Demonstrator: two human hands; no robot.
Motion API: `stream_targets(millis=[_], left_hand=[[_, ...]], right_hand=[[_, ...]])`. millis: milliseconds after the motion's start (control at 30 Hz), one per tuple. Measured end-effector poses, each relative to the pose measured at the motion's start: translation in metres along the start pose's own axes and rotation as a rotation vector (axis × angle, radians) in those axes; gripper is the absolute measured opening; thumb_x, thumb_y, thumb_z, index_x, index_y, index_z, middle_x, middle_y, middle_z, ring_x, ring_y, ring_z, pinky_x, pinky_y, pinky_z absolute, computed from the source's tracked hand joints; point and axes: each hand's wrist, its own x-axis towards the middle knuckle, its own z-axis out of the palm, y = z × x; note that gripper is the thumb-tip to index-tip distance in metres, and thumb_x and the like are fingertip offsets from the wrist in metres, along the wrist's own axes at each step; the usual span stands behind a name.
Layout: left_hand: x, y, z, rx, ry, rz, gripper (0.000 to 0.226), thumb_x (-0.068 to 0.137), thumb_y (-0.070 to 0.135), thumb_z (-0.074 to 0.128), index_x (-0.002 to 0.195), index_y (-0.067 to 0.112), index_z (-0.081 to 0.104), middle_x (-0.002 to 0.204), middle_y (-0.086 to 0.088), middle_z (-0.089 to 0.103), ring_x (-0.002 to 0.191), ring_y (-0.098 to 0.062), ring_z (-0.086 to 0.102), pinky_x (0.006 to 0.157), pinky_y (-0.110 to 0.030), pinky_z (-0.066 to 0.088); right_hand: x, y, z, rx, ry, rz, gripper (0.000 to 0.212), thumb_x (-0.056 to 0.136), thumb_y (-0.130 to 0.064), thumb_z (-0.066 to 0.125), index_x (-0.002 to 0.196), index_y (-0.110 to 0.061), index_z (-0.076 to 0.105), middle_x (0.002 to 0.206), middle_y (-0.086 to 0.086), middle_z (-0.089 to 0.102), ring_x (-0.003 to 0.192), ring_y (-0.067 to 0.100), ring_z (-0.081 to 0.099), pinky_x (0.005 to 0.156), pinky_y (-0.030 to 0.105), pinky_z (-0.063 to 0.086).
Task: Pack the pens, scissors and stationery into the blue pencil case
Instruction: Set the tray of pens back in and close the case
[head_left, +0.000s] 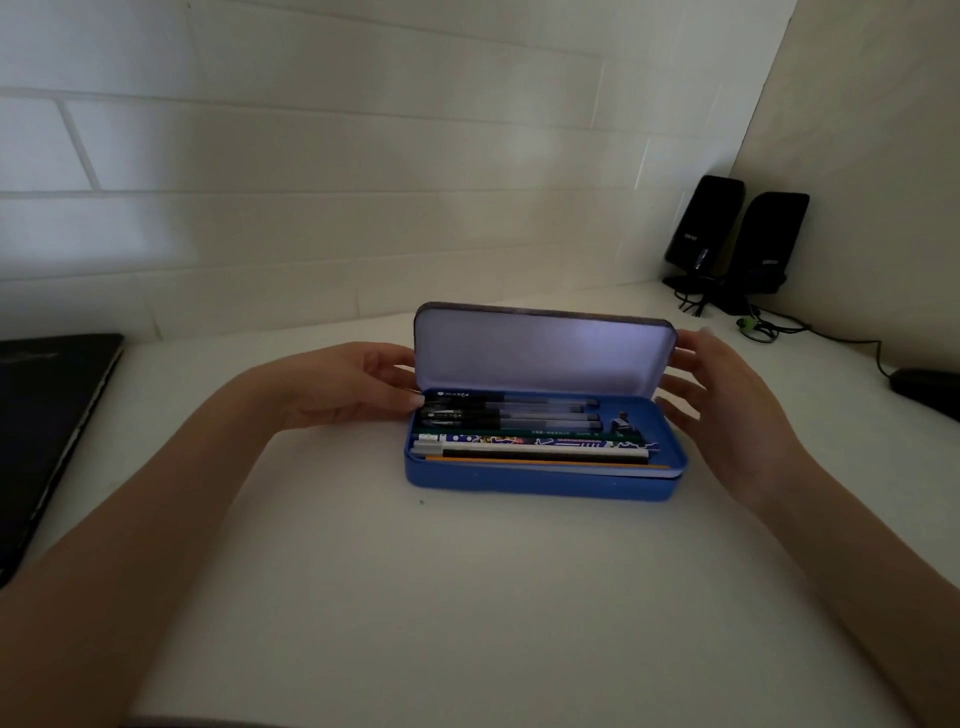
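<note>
The blue pencil case (540, 486) sits on the white desk with its lid (543, 351) raised partway, pale inside facing me. Inside lie several black-capped pens (511, 413), a green pencil, a patterned pen (545, 442), a white and black pen and an orange pencil (545, 461), all lengthwise. A small figure sticker or eraser (621, 422) sits at the right end. My left hand (358, 384) touches the lid's left edge with its fingertips. My right hand (727, 405) holds the lid's right edge, fingers spread. No scissors show.
A dark closed laptop (47, 431) lies at the desk's left edge. Two black speakers (737, 239) with tangled cables stand in the back right corner. A black mouse (930, 389) rests at the far right. A tiled wall runs behind the desk.
</note>
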Motion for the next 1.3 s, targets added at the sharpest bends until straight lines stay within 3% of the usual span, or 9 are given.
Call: stream_targets(millis=[133, 300, 400, 533, 833, 967, 1033, 1167, 1300], left_hand=[[-0.002, 0.002, 0.002, 0.041, 0.014, 0.024, 0.056, 0.061, 0.001, 0.079, 0.112, 0.017, 0.064, 0.114, -0.005, 0.069, 0.108, -0.017, 0.063, 0.084, -0.022, 0.055], [-0.009, 0.005, -0.004, 0.122, -0.056, -0.007, 0.055, 0.070, -0.004, 0.063, 0.119, 0.022, 0.060, 0.124, -0.004, 0.064, 0.117, -0.020, 0.058, 0.091, -0.025, 0.052], [-0.014, 0.008, -0.009, 0.119, -0.138, -0.004, 0.072, 0.058, 0.014, 0.084, 0.124, 0.018, 0.057, 0.128, -0.005, 0.061, 0.118, -0.019, 0.058, 0.086, -0.023, 0.052], [-0.013, 0.010, -0.001, 0.133, -0.033, 0.015, 0.064, 0.063, 0.043, 0.076, 0.120, 0.020, 0.061, 0.123, -0.003, 0.065, 0.115, -0.017, 0.060, 0.081, -0.021, 0.054], [-0.011, 0.020, 0.037, 0.589, -0.017, 0.030, 0.070, 0.054, 0.060, 0.077, 0.118, 0.050, 0.051, 0.123, 0.022, 0.054, 0.108, 0.001, 0.058, 0.084, -0.016, 0.049], [-0.004, 0.018, 0.062, 0.747, 0.106, 0.064, 0.076, 0.061, 0.066, 0.057, 0.132, 0.045, 0.038, 0.124, 0.020, 0.048, 0.104, 0.001, 0.051, 0.084, -0.015, 0.040], [-0.002, 0.014, 0.070, 0.827, 0.146, 0.099, 0.083, 0.063, 0.071, 0.053, 0.137, 0.038, 0.034, 0.130, 0.015, 0.046, 0.109, -0.003, 0.046, 0.089, -0.018, 0.035], [-0.001, 0.011, 0.078, 1.199, 0.213, 0.120, 0.082, 0.075, 0.076, 0.032, 0.144, 0.034, 0.021, 0.142, 0.010, 0.038, 0.133, -0.014, 0.026, 0.111, -0.035, 0.019], [0.012, 0.004, 0.104, 1.476, 0.292, 0.247, 0.069, 0.089, 0.057, 0.010, 0.147, 0.022, 0.013, 0.146, 0.001, 0.036, 0.135, -0.017, 0.031, 0.117, -0.036, 0.009]], right_hand=[[-0.004, -0.004, 0.003, -0.011, -0.070, 0.013, 0.040, 0.094, -0.047, 0.040, 0.075, -0.023, 0.065, 0.096, -0.005, 0.070, 0.094, 0.012, 0.063, 0.088, 0.033, 0.046], [-0.012, -0.002, 0.008, -0.093, -0.197, -0.050, 0.032, 0.090, -0.040, 0.049, 0.079, -0.016, 0.066, 0.103, 0.003, 0.069, 0.091, 0.010, 0.065, 0.080, 0.028, 0.053], [-0.013, -0.001, 0.008, -0.093, -0.230, -0.056, 0.023, 0.090, -0.031, 0.053, 0.085, -0.012, 0.065, 0.104, 0.002, 0.069, 0.099, 0.011, 0.062, 0.072, 0.019, 0.054], [-0.012, 0.000, 0.007, -0.126, -0.256, -0.059, 0.013, 0.090, -0.021, 0.055, 0.089, -0.015, 0.066, 0.103, -0.003, 0.071, 0.098, 0.012, 0.064, 0.071, 0.017, 0.055], [-0.017, 0.003, 0.010, -0.767, -0.391, -0.124, 0.022, 0.092, -0.038, 0.048, 0.114, -0.039, 0.054, 0.111, -0.015, 0.060, 0.090, 0.002, 0.061, 0.066, 0.014, 0.043], [-0.016, 0.004, 0.014, -0.900, -0.384, -0.127, 0.034, 0.096, -0.037, 0.039, 0.129, -0.038, 0.048, 0.131, -0.011, 0.053, 0.115, 0.009, 0.051, 0.093, 0.027, 0.041], [-0.018, 0.004, 0.016, -1.093, -0.382, -0.167, 0.041, 0.097, -0.043, 0.030, 0.137, -0.040, 0.037, 0.144, -0.013, 0.041, 0.137, 0.011, 0.030, 0.112, 0.040, 0.024], [-0.023, 0.003, 0.020, -1.307, -0.435, -0.226, 0.047, 0.098, -0.044, 0.016, 0.145, -0.040, 0.020, 0.154, -0.018, 0.022, 0.144, 0.003, 0.004, 0.118, 0.048, -0.001], [-0.025, 0.008, 0.037, -1.390, -0.481, -0.313, 0.051, 0.097, -0.045, 0.009, 0.147, -0.037, 0.007, 0.156, -0.016, 0.013, 0.144, 0.002, 0.001, 0.118, 0.044, 0.006]])
